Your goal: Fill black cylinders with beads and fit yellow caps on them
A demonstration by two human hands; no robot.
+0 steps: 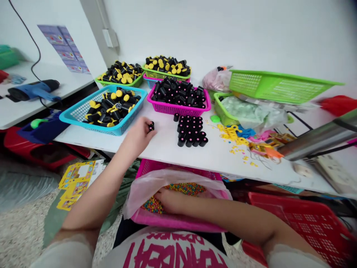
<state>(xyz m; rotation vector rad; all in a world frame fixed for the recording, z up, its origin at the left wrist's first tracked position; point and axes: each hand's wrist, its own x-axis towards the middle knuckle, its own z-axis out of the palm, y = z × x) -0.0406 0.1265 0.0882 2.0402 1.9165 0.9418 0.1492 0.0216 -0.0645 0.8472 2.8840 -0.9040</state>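
- My left hand (139, 137) pinches a black tube (151, 126) over the table (217, 158), between the blue basket (75, 115) and the standing tubes (192, 131).
- My right hand (169, 201) lies in the beads (189, 188) inside the bag (145, 184) below; its fingers are hidden, so I cannot tell its grip.

The small black tube (151, 126) is a short, dark cylinder pinched at the fingertips of the left hand (139, 137), just past the thumb and close above the white tabletop. The coloured beads (186, 188) are tiny round balls in mixed bright colours, heaped loose in a clear plastic bag (145, 188) with its mouth spread open. The right hand (170, 201) lies on the heap with its fingertips sunk among them, and most beads lie just beyond and to either side of it.
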